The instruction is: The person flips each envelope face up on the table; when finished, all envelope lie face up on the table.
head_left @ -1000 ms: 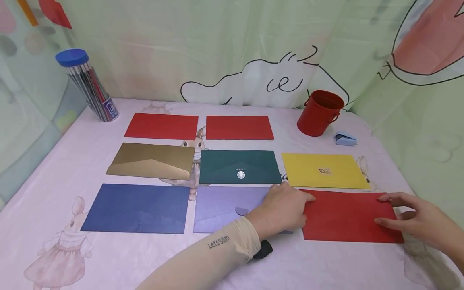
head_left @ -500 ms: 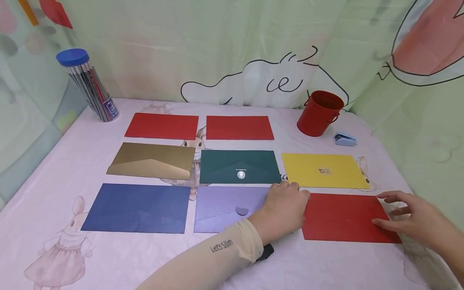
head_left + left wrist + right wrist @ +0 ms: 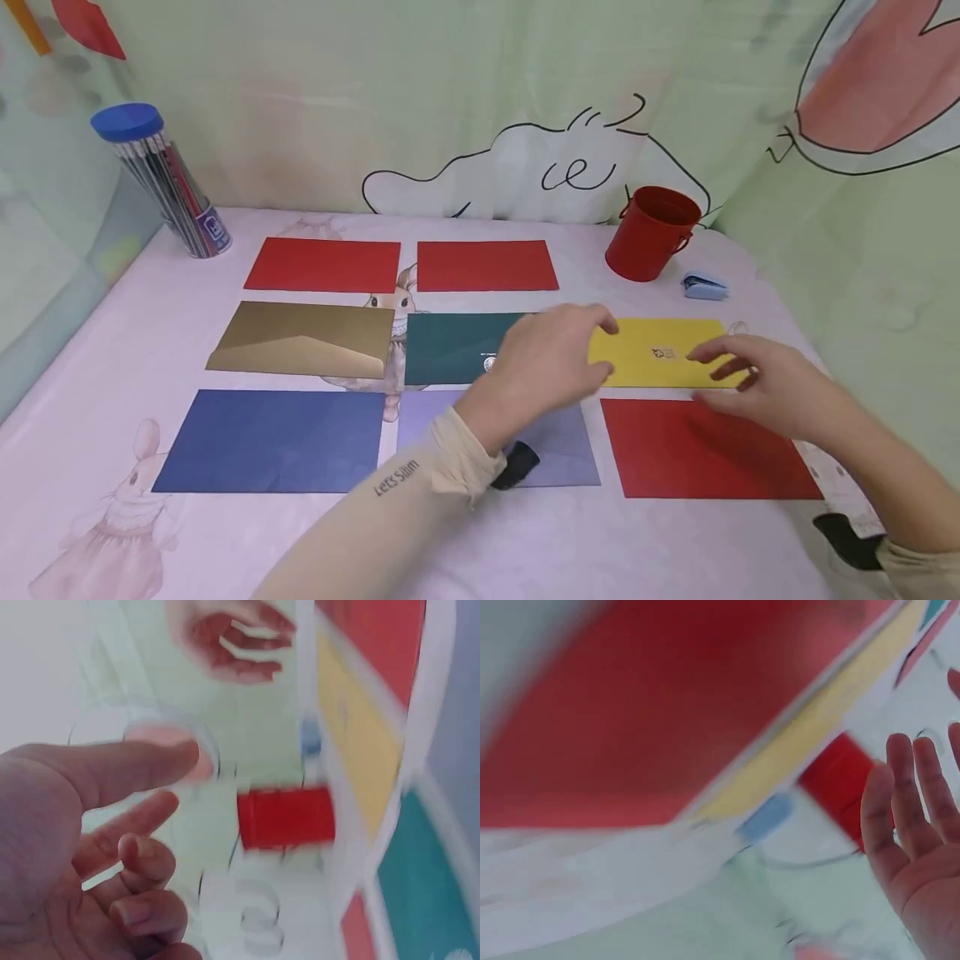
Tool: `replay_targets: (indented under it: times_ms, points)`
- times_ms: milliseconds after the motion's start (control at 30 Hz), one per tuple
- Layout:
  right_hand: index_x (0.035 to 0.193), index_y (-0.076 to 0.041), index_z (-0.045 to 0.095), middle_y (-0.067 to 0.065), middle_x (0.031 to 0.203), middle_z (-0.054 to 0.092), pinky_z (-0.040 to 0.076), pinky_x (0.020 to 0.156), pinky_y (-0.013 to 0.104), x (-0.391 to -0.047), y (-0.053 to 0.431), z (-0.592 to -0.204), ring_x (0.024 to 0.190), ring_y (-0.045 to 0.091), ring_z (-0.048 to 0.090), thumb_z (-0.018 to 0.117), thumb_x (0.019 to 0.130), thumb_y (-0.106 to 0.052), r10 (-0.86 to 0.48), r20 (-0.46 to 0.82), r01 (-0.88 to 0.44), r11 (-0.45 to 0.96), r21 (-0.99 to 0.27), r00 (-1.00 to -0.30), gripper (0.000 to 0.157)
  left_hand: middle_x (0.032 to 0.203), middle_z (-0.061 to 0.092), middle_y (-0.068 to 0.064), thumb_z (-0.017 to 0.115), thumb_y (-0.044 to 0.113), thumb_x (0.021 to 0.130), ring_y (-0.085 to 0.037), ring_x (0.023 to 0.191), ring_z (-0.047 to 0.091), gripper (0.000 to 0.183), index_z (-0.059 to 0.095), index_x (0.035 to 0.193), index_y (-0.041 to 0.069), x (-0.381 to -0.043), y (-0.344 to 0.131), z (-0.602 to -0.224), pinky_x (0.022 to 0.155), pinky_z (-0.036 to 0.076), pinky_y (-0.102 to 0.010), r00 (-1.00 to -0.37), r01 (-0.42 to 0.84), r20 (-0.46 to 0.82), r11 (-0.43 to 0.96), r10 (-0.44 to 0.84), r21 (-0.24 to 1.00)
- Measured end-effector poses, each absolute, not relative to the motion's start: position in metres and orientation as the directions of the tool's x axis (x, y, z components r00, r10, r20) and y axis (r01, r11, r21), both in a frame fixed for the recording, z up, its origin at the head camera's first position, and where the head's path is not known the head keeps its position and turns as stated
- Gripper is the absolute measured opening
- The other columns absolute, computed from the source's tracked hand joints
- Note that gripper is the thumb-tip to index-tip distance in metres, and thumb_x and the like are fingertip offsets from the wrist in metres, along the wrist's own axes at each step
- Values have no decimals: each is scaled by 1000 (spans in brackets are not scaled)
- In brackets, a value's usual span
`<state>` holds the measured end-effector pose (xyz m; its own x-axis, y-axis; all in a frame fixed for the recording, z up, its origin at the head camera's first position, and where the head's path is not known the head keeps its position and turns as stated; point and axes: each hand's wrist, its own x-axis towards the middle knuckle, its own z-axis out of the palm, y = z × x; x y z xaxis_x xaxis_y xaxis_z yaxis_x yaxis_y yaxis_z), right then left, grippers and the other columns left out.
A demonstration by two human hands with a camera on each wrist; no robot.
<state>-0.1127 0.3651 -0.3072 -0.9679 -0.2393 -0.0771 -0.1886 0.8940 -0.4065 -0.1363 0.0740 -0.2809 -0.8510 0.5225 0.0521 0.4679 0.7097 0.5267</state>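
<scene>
In the head view my left hand hovers above the green envelope and the purple envelope, thumb and fingers apart and holding nothing. My right hand, likewise holding nothing, is raised over the yellow envelope and the front red envelope, fingers loosely bent. The two hands face each other across the yellow envelope. Further left lie a gold envelope and a blue envelope. Two red envelopes form the back row, the left one and the right one.
A red bucket stands at the back right, with a light blue stapler in front of it. At the back left stands a clear tub of pencils with a blue lid. Printed curtains hang behind the table.
Both hands have left the front red envelope, risen and moved away from the front edge. The red envelope lies slightly shifted beside the purple one. The head view has turned a little.
</scene>
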Motion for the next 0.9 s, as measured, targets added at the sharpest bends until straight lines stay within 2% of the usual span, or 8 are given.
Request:
replay_targets:
  times_ms: [133, 233, 333, 433, 500, 600, 667, 900]
  points:
    - [133, -6, 60, 18, 132, 55, 58, 81, 42, -150, 324, -298, 107, 40, 64, 88, 79, -20, -346, -90, -270, 847, -457, -934, 62, 86, 61, 2, 78, 25, 88, -12, 73, 55, 43, 65, 129, 22, -177, 31, -267, 60, 46, -25, -880, 390, 30, 686, 474, 614]
    - [139, -9, 55, 17, 141, 50, 52, 92, 55, -180, 297, -298, 118, 42, 59, 88, 79, -22, -419, -119, -311, 809, -498, -900, 70, 82, 56, -5, 79, 21, 87, -18, 71, 54, 43, 65, 128, 20, -211, -5, -269, 61, 45, -30, -903, 338, 35, 657, 428, 674]
    - [144, -10, 51, 17, 147, 46, 46, 99, 59, -210, 275, -302, 127, 42, 52, 87, 80, -23, -454, -141, -325, 790, -520, -880, 75, 94, 57, -8, 81, 20, 86, -21, 82, 55, 47, 63, 129, 18, -242, -37, -279, 67, 49, -33, -919, 305, 46, 633, 391, 711]
    - [148, -12, 47, 17, 150, 43, 43, 101, 61, -240, 258, -306, 133, 43, 45, 86, 81, -21, -444, -158, -309, 797, -519, -882, 78, 114, 58, -8, 84, 22, 83, -23, 102, 54, 56, 59, 134, 18, -267, -60, -294, 78, 53, -37, -925, 296, 35, 658, 379, 693]
    - [151, -14, 44, 17, 153, 40, 44, 100, 61, -257, 248, -309, 136, 43, 40, 84, 82, -19, -416, -176, -279, 814, -509, -892, 79, 126, 56, -7, 85, 23, 82, -24, 115, 51, 63, 56, 138, 19, -279, -70, -303, 92, 49, -43, -926, 291, 14, 691, 377, 662]
    - [153, -19, 41, 17, 156, 36, 46, 98, 60, -276, 240, -313, 139, 43, 36, 84, 83, -17, -365, -216, -225, 846, -484, -906, 83, 138, 54, -6, 88, 25, 79, -27, 125, 48, 75, 51, 144, 21, -293, -76, -318, 107, 34, -53, -924, 287, -25, 733, 382, 617]
    - [155, -21, 39, 17, 157, 35, 48, 96, 59, -286, 238, -318, 140, 43, 34, 84, 82, -17, -339, -237, -198, 860, -470, -910, 86, 144, 51, -6, 89, 26, 77, -27, 130, 45, 82, 47, 147, 23, -301, -78, -327, 109, 30, -56, -917, 282, -57, 744, 394, 605]
    - [157, -23, 37, 17, 159, 31, 51, 93, 56, -305, 238, -335, 143, 42, 26, 86, 80, -17, -296, -281, -151, 885, -441, -913, 91, 150, 43, -4, 92, 25, 73, -28, 134, 39, 95, 39, 152, 27, -315, -83, -343, 93, 52, -48, -903, 225, -166, 765, 397, 604]
